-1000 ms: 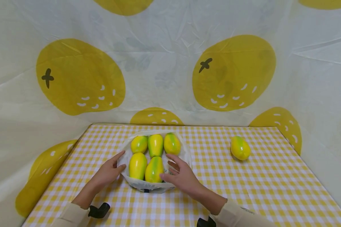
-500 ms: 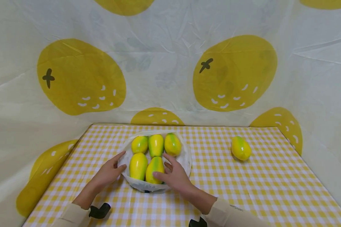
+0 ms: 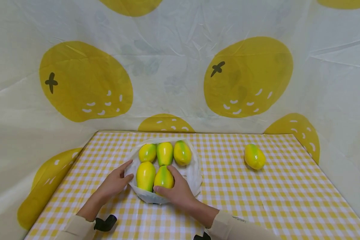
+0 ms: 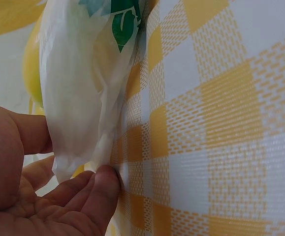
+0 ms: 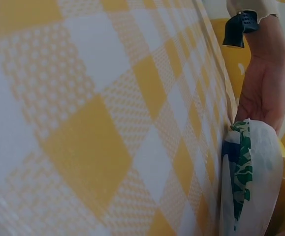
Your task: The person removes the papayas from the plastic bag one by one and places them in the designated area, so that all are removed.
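Since the frame half a second ago, my right hand [image 3: 180,191] has slid leftward and settled about one fruit; my left hand [image 3: 116,184] has stayed where it was. Behind everything hangs a pale cloth [image 3: 171,73] printed with big yellow fruit shapes and dark crosses. Below it spreads the tabletop [image 3: 237,200], covered in yellow and white checks. On its left half sits a white plastic bag [image 3: 195,171], its mouth spread wide and facing up; the wrist views show green print on its outside. Beige sleeves [image 3: 243,228] end at both my wrists. The grip of my right hand is clamped on the front right fruit [image 3: 164,177], thumb on the near side and fingers on the far side, and that fruit is inside the bag. On my left, thumb and fingers stand apart at the bag's left edge, touching its side. Four more yellow-green fruits lie in the bag: the front left fruit [image 3: 145,176] just beside the one I hold, and behind them the back left fruit [image 3: 147,153], the back middle fruit [image 3: 164,154] and the back right fruit [image 3: 182,153]. One lone fruit [image 3: 254,157] rests on the checks well to the right. Smallest are the black clips [image 3: 105,223] at my wrists.
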A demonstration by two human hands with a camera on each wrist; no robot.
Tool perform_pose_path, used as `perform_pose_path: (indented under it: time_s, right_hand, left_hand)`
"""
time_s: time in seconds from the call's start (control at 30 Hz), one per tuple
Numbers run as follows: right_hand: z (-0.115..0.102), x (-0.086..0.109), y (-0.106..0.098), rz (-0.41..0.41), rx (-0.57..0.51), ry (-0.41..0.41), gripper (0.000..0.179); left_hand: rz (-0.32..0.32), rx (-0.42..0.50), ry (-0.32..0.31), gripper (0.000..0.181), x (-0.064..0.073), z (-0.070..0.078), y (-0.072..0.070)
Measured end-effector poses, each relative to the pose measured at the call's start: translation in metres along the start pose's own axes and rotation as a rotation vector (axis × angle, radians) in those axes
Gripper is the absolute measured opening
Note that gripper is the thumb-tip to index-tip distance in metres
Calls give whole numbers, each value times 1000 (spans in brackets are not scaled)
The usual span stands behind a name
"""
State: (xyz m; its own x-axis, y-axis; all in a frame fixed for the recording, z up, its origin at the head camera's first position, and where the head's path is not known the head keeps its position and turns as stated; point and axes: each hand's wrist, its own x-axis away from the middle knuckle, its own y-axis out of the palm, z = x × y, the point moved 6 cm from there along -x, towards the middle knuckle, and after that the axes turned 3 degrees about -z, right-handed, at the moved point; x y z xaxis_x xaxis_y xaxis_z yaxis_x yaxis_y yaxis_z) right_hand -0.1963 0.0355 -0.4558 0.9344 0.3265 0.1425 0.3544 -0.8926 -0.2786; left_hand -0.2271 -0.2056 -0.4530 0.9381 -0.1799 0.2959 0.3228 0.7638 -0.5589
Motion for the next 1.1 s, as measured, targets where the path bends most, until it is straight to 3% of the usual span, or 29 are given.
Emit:
perform_pose_path:
  time_s: [0.53, 1.1]
  right_hand:
    - [-4, 4, -2, 53, 54, 4, 87]
    - [-15, 11, -13, 14, -46, -20, 83]
  left_hand:
    - [-1, 16, 16, 67, 0, 0, 1]
    - [-1, 16, 1, 68, -1, -3, 0]
